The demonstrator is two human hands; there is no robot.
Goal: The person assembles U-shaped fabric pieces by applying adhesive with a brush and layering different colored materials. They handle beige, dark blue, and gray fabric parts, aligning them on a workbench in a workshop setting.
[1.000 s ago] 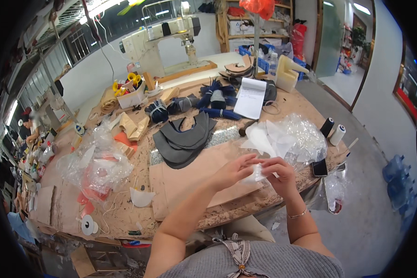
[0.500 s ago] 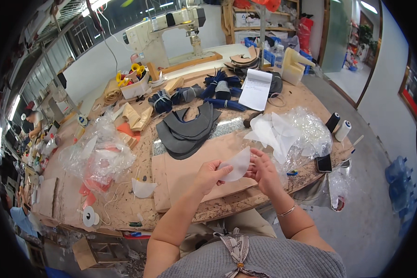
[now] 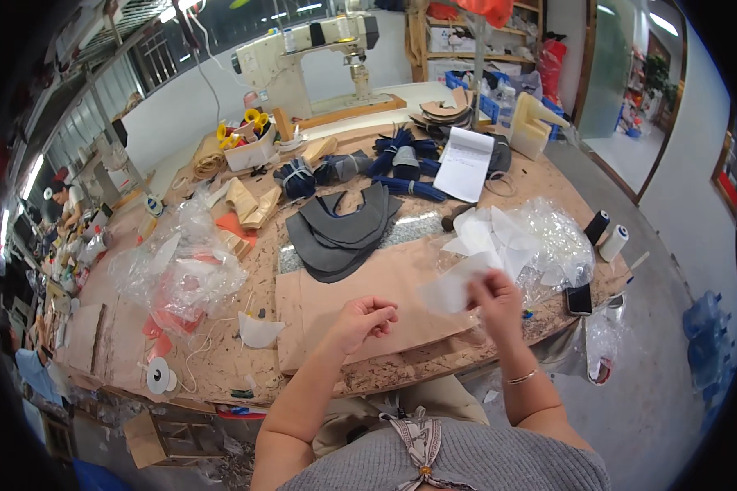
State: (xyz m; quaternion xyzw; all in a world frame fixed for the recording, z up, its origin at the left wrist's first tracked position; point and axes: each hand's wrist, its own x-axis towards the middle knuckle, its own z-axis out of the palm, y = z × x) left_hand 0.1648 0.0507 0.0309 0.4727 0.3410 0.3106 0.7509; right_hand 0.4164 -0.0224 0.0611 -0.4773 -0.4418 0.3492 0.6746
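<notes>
My right hand [image 3: 496, 303] pinches a thin translucent white sheet piece [image 3: 449, 286] by its right end. The piece slants over the right side of a tan board [image 3: 360, 307], near a pile of similar white pieces [image 3: 495, 237]. Over the front of the board, my left hand [image 3: 365, 324] is empty, with its fingers loosely bent and apart. Dark grey curved pieces [image 3: 340, 229] lie stacked just beyond the board. To the left of it rests another small white curved piece [image 3: 259, 330].
Crumpled clear plastic [image 3: 180, 270] covers part of the table's left. At the right edge are thread cones [image 3: 613, 242] and a black phone [image 3: 578, 299]. Farther back sit tied dark bundles [image 3: 405, 159], a notepad [image 3: 464, 164] and a sewing machine [image 3: 303, 65].
My left hand has let go of the white piece and moved slightly apart from it. My right hand has carried the piece rightward, toward the white pile.
</notes>
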